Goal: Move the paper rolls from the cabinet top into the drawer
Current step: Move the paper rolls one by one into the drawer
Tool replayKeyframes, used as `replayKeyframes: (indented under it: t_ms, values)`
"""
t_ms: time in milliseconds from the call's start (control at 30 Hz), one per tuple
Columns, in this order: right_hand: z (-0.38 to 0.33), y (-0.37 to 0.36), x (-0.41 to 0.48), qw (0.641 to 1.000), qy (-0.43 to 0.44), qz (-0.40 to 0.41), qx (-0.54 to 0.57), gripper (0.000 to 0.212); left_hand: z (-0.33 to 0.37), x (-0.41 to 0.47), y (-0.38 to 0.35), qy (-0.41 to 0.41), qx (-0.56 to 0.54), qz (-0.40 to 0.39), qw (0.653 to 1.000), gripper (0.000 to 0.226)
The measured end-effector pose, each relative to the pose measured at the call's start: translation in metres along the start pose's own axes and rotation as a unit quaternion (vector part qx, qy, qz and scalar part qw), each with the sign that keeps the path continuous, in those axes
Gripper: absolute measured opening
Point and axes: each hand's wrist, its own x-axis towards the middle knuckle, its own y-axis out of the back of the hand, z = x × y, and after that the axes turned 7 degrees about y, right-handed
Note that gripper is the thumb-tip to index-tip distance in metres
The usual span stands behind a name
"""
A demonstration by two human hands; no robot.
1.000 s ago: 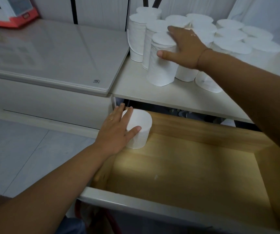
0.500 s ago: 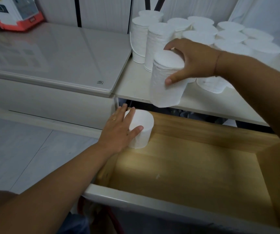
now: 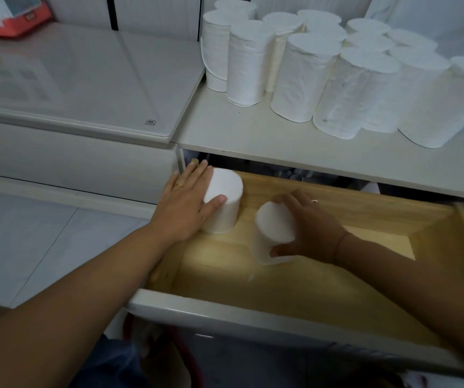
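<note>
Several white paper rolls (image 3: 295, 79) stand upright in a cluster on the cabinet top (image 3: 253, 135). Below it the wooden drawer (image 3: 323, 289) is pulled open. One roll (image 3: 226, 203) stands upright in the drawer's back left corner; my left hand (image 3: 189, 203) lies flat on its left side and top, fingers straight. My right hand (image 3: 309, 228) grips a second roll (image 3: 273, 228) low inside the drawer, just right of the first. The roll tilts slightly and its base is at the drawer floor.
A low white unit with a glossy top (image 3: 85, 79) adjoins the cabinet on the left, a red and white toy (image 3: 9, 15) at its back corner. The drawer's white front edge (image 3: 225, 312) is near me. Grey floor tiles (image 3: 15, 233) lie left.
My right hand lifted a roll off the cabinet top and carried it down into the drawer, beside the first roll. My left hand stayed on the first roll.
</note>
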Motion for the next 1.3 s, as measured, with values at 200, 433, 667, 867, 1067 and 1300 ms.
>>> replayKeyframes:
  t_ms: [200, 433, 667, 867, 1067, 1300]
  values:
    - [0.014, 0.006, -0.002, 0.973, -0.114, -0.067, 0.191, 0.093, 0.001, -0.001, 0.001, -0.028, 0.002, -0.004, 1.0, 0.073]
    - [-0.024, -0.006, 0.005, 0.859, -0.162, -0.098, 0.476, 0.048, -0.002, 0.0, 0.001, -0.023, -0.05, -0.011, 0.998, 0.07]
    - [-0.076, -0.034, 0.035, 0.777, -0.186, -0.09, 0.594, 0.052, -0.002, 0.001, 0.001, -0.018, -0.051, -0.019, 0.998, 0.065]
    - [-0.082, -0.039, 0.045, 0.74, -0.22, -0.082, 0.631, 0.058, -0.001, 0.001, 0.003, -0.023, -0.054, -0.027, 0.998, 0.063]
    - [-0.062, 0.016, 0.037, 0.965, -0.015, -0.026, 0.261, 0.035, -0.001, -0.001, 0.004, -0.026, -0.033, -0.022, 0.999, 0.066]
    - [0.047, 0.153, 0.046, 0.923, -0.067, 0.374, -0.06, 0.066, 0.002, 0.0, 0.004, -0.022, -0.015, -0.023, 0.999, 0.066]
